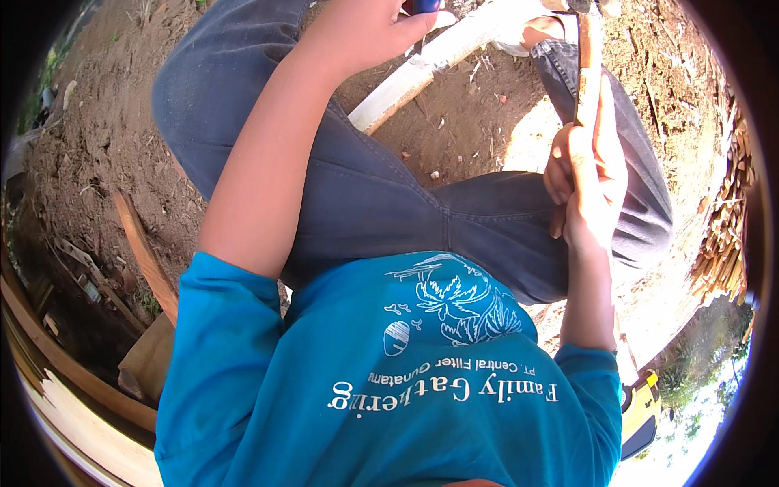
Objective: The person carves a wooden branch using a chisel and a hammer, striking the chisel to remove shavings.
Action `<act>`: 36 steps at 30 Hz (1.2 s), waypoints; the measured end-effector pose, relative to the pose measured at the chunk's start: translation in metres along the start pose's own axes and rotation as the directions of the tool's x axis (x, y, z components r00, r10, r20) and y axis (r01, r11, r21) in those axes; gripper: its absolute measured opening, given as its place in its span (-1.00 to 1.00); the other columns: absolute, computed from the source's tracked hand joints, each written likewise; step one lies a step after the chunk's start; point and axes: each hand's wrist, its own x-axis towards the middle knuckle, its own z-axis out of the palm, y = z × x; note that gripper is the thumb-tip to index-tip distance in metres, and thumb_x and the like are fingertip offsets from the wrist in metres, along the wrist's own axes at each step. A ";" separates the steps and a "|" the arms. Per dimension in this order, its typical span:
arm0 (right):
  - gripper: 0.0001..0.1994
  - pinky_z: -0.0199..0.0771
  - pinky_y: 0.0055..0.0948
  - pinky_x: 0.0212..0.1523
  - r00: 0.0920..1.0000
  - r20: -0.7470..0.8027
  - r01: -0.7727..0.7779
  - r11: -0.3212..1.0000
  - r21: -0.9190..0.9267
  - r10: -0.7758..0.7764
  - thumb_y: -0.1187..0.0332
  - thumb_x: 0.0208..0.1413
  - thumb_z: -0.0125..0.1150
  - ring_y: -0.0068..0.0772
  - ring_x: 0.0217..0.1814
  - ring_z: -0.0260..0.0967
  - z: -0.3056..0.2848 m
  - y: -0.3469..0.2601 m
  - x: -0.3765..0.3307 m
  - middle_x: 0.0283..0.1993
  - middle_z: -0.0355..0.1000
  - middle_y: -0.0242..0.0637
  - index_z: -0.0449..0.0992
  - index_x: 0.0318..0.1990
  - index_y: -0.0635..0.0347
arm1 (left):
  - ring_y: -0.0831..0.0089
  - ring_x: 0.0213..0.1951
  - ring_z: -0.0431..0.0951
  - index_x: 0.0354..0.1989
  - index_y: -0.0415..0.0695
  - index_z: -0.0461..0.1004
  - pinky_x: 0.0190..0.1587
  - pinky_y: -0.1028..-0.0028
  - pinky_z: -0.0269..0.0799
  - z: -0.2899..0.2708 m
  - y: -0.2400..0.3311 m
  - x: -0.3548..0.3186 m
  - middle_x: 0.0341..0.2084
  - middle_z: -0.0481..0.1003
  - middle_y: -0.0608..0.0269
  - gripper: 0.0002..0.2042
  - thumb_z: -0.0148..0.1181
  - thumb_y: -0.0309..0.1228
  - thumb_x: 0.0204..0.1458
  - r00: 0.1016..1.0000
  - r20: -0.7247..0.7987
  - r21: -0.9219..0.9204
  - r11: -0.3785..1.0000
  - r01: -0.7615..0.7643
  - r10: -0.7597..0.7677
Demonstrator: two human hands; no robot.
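At the upper edge my left hand [365, 32] is closed around a blue-handled chisel [425, 6], partly cut off by the frame and partly hidden by my fingers. Its thin lower end is close to a pale length of wood [398, 93], which lies slanting on the ground between my legs; whether they touch I cannot tell. My right hand [592, 174] grips the wooden handle of a hammer [587, 77] above my right leg. The handle points away from me, and the hammer's metal head is partly cut off at the top edge.
My bent legs [373, 195] in dark trousers frame the dirt ground [454, 134], which has small chips on it. A foot [544, 32] is beside the wood's far end. Boards [89, 422] lie at left, a stack of thin sticks [726, 235] at right, and a yellow vehicle [643, 414] behind.
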 end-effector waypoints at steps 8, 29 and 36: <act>-0.42 0.04 -0.70 -0.68 0.998 -0.047 -0.048 0.997 0.053 0.050 0.37 0.47 -0.08 -0.76 -0.69 -0.05 -0.014 -0.011 0.009 -0.47 0.21 -0.44 -0.03 0.56 0.11 | 0.22 -0.31 0.56 -0.24 -0.23 0.50 -0.21 0.31 0.48 0.011 -0.002 0.006 -0.36 0.50 0.10 -0.83 0.33 -0.42 0.09 0.984 0.082 0.126 0.978 -0.167 0.157; -0.36 0.03 -0.70 -0.70 0.999 0.037 0.005 0.974 0.224 -0.013 0.34 0.48 -0.15 -0.77 -0.71 -0.07 -0.043 0.003 0.026 -0.50 0.15 -0.43 -0.26 0.57 0.21 | 0.54 -0.24 0.55 -0.24 -0.14 0.56 -0.13 0.51 0.44 0.024 -0.006 0.008 -0.32 0.55 0.34 -0.86 0.37 -0.57 0.06 0.983 0.158 0.125 0.986 -0.113 0.092; -0.35 0.05 -0.69 -0.63 0.986 0.135 0.092 0.992 0.084 -0.102 0.36 0.44 -0.05 -0.75 -0.65 0.02 -0.038 -0.003 0.026 -0.47 0.26 -0.39 -0.17 0.56 0.24 | 0.53 -0.23 0.57 -0.24 -0.16 0.54 -0.12 0.51 0.44 0.022 -0.009 0.008 -0.33 0.56 0.31 -0.85 0.38 -0.56 0.05 0.974 0.197 0.100 0.986 -0.131 0.110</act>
